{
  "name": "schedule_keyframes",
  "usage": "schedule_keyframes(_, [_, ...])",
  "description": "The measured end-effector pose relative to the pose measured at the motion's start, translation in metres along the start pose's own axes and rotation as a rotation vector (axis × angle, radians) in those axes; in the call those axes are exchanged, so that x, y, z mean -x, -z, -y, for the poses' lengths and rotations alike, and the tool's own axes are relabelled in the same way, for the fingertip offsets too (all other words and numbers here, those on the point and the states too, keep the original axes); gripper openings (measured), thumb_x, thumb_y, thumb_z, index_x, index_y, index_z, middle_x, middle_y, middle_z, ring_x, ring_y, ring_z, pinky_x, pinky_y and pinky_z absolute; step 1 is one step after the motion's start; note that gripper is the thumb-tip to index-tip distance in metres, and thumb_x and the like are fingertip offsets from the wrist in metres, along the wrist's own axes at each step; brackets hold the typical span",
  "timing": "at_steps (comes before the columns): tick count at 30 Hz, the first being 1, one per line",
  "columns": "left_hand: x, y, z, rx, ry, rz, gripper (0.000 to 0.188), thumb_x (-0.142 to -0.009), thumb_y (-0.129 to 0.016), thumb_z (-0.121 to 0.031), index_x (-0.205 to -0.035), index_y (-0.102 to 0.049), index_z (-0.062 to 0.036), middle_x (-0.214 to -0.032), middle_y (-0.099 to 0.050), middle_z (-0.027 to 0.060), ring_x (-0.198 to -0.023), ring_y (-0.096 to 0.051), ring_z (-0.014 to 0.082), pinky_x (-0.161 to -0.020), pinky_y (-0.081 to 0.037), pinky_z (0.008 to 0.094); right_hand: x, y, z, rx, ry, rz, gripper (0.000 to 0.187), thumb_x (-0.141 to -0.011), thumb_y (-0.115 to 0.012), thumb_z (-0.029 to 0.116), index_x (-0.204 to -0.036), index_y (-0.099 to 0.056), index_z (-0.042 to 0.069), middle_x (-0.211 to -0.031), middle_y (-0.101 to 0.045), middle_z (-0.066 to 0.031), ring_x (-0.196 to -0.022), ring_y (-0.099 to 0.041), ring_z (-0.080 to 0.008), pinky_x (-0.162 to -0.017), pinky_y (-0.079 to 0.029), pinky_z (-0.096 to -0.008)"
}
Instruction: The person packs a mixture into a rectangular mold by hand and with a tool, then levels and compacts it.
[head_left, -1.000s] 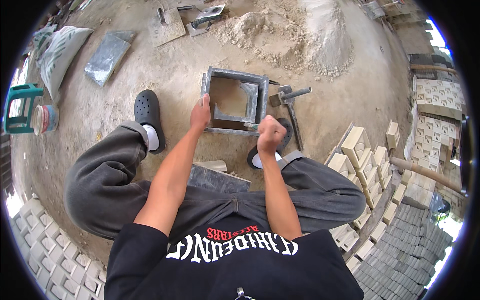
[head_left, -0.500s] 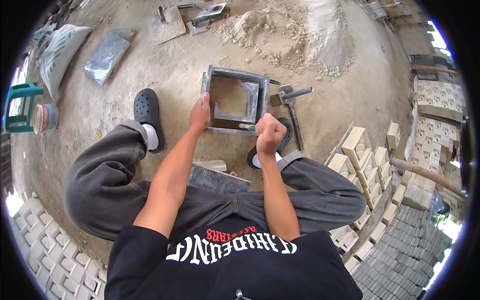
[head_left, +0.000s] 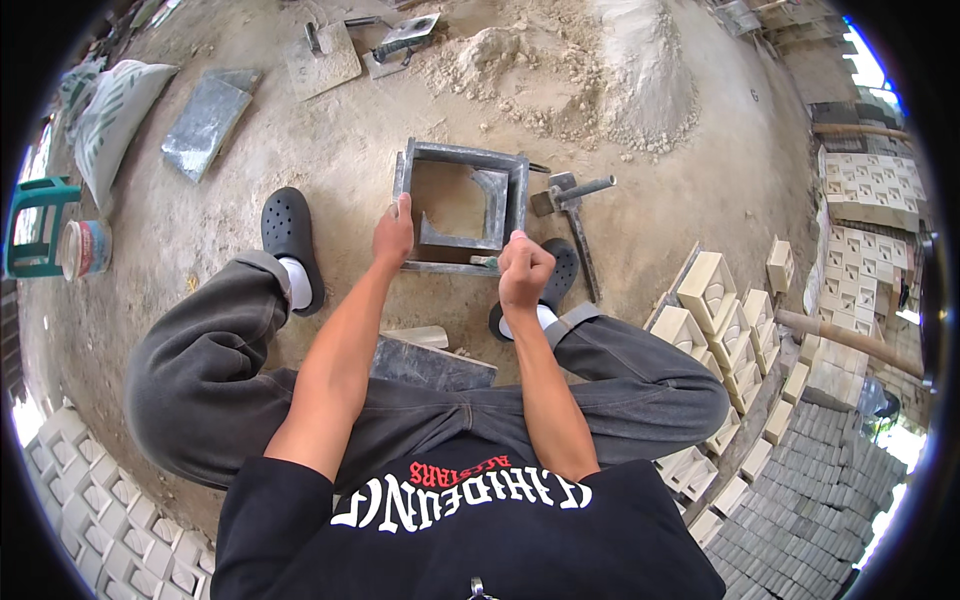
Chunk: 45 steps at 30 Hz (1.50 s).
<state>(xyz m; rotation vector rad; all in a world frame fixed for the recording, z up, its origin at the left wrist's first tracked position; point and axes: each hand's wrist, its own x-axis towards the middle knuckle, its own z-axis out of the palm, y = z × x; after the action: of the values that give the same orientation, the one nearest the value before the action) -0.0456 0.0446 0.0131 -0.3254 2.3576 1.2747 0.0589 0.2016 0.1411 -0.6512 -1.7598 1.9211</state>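
So, from my end of the feed, I've got a grey metal mould [head_left: 467, 153] sitting on the dusty floor [head_left: 345, 150], a bit above the centre of view. The left hand [head_left: 393, 236] is clamped on its left wall. The right hand [head_left: 525, 270] is closed in a fist around what looks like a small brush [head_left: 485, 261], tip poking out by the mould's lower right corner. Just right of that I see a hammer [head_left: 570, 195]. Pale powder [head_left: 650, 75] is heaped at upper right of centre, cream blocks [head_left: 725, 310] stand lower right, and a teal stool [head_left: 38, 230] plus a bucket [head_left: 87, 250] sit at the left edge.
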Motion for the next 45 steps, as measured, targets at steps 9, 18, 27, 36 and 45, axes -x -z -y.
schedule_keyframes(9, [0.000, 0.002, 0.006, -0.009, 0.009, 0.016, 0.073, -0.092, -0.026, -0.064, -0.117, -0.059, -0.0038, -0.111, -0.060, 0.0262, -0.108, -0.054, 0.0429, -0.092, -0.041, 0.0455, -0.013, 0.007, 0.025, -0.181, -0.085, -0.062, 0.041, -0.090, -0.046, 0.007, -0.051, -0.033, 0.007, -0.048, -0.033, 0.0041, -0.045, -0.029, -0.0036, -0.043, -0.018, -0.0247])
schedule_keyframes(18, [0.002, 0.001, 0.001, -0.009, -0.007, -0.059, 0.073, -0.091, -0.026, -0.064, -0.112, -0.061, -0.0029, -0.108, -0.061, 0.0263, -0.106, -0.055, 0.0440, -0.090, -0.041, 0.0467, -0.012, 0.013, 0.017, -0.066, -0.091, -0.008, 0.045, -0.093, -0.047, 0.012, -0.050, -0.033, 0.005, -0.048, -0.035, 0.0033, -0.045, -0.029, -0.0046, -0.043, -0.019, -0.0272])
schedule_keyframes(27, [0.003, -0.003, 0.005, 0.008, 0.000, 0.004, 0.075, -0.091, -0.027, -0.064, -0.114, -0.060, -0.0006, -0.112, -0.060, 0.0266, -0.109, -0.053, 0.0428, -0.093, -0.040, 0.0456, -0.007, 0.005, -0.002, 0.072, 0.035, -0.306, 0.049, -0.095, -0.052, 0.025, -0.053, -0.036, 0.007, -0.050, -0.036, 0.0040, -0.048, -0.033, -0.0052, -0.046, -0.023, -0.0262])
schedule_keyframes(36, [-0.002, -0.003, 0.002, -0.038, 0.005, 0.008, 0.076, -0.091, -0.026, -0.064, -0.115, -0.059, -0.0003, -0.112, -0.059, 0.0281, -0.109, -0.053, 0.0439, -0.093, -0.041, 0.0454, -0.007, 0.002, 0.029, -0.066, 0.062, -0.226, 0.052, -0.097, -0.049, 0.030, -0.052, -0.034, 0.009, -0.048, -0.034, 0.0019, -0.044, -0.030, -0.0068, -0.043, -0.023, -0.0254])
schedule_keyframes(45, [0.000, -0.003, -0.004, -0.005, -0.009, -0.023, 0.076, -0.091, -0.026, -0.064, -0.114, -0.060, 0.0003, -0.110, -0.059, 0.0295, -0.109, -0.053, 0.0439, -0.093, -0.040, 0.0454, -0.037, 0.020, 0.048, -0.116, 0.179, -0.024, 0.049, -0.097, -0.043, 0.022, -0.052, -0.028, 0.011, -0.047, -0.029, 0.0025, -0.040, -0.025, -0.0071, -0.038, -0.019, -0.0257])
